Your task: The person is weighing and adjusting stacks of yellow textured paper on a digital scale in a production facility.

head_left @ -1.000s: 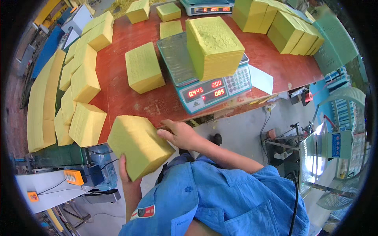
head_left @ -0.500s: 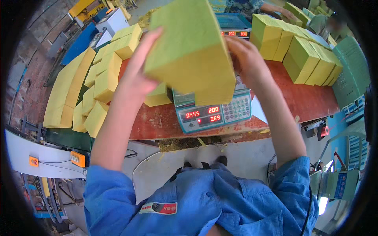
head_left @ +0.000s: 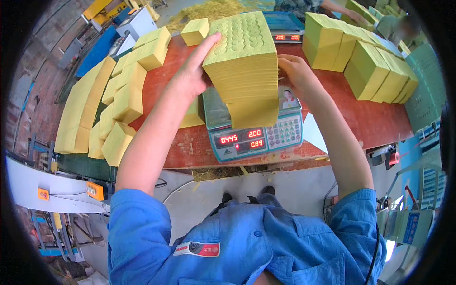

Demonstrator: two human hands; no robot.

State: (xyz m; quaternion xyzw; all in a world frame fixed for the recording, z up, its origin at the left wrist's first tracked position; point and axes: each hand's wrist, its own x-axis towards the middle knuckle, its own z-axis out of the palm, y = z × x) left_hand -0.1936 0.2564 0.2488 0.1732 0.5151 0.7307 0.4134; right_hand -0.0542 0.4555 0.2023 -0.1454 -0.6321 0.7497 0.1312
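Note:
A tall stack of yellow paper (head_left: 244, 73), its top sheet marked with rows of scalloped cuts, stands upright above the digital scale (head_left: 285, 130). Its lower part is narrower and hangs over the front of the pan; whether it all rests there I cannot tell. My left hand (head_left: 194, 71) grips the stack's left side, thumb on the top edge. On the opposite side, my right hand (head_left: 299, 73) has bent fingers against the right edge, some hidden behind the paper. The scale's red display is lit. A low yellow paper block (head_left: 194, 114) sits left of the scale.
Yellow blocks fill the left side (head_left: 128, 97), and taller stacks (head_left: 368, 71) stand right on the red table (head_left: 166, 147). A second scale (head_left: 287, 31) is behind, near another person's hand (head_left: 354, 14). A green perforated crate (head_left: 422, 88) stands far right.
The paper stack has come down and away from me, and its top has tilted so the scalloped cuts show. Both hands moved with it. A yellow block behind it is now uncovered.

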